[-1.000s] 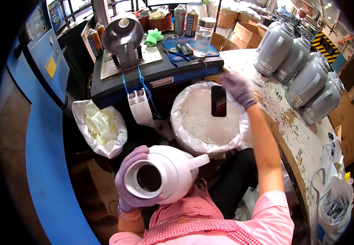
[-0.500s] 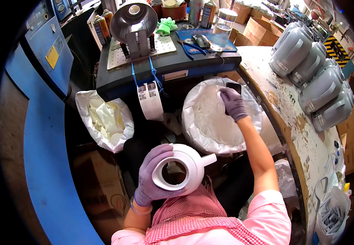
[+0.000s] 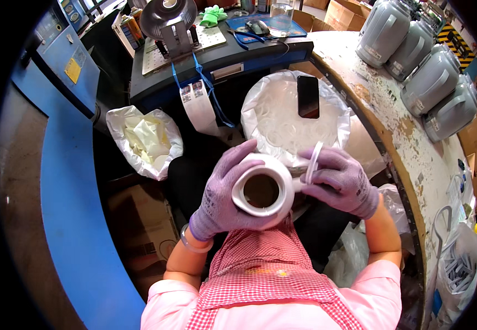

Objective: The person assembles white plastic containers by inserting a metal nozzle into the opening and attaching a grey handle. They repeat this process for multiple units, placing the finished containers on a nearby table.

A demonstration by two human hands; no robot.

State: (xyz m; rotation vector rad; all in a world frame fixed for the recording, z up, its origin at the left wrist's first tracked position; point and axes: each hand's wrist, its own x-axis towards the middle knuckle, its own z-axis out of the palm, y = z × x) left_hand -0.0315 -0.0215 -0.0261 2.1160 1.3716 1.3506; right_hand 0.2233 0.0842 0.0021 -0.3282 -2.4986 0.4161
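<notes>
My left hand [image 3: 216, 195], in a purple-grey work glove, is closed around a white jug body [image 3: 287, 184] with its round opening facing up toward me. The jug's handle points right, toward my other hand. In the gloved right hand [image 3: 348, 184] a thin translucent plastic ring [image 3: 314, 163] is pinched between fingers and thumb, seen nearly edge-on. It is just right of the jug, apart from the opening. Beyond my hands a white-lined bin [image 3: 255, 96] holds many similar clear rings [image 3: 282, 129]. A black phone [image 3: 308, 97] rests over them at its right side.
A smaller lined bin [image 3: 118, 121] with pale yellowish sheets stands to the left. Ahead is a dark bench [image 3: 216, 60] with a metal fixture, a hanging label roll [image 3: 199, 108] and pliers [image 3: 248, 36]. Several grey jugs [image 3: 431, 82] stand on the worn curved table [image 3: 354, 71] at right.
My right hand has come back out of the ring bin with a clear ring, close to the jug. The left hand has shifted the jug slightly right and up, its opening turned more toward me.
</notes>
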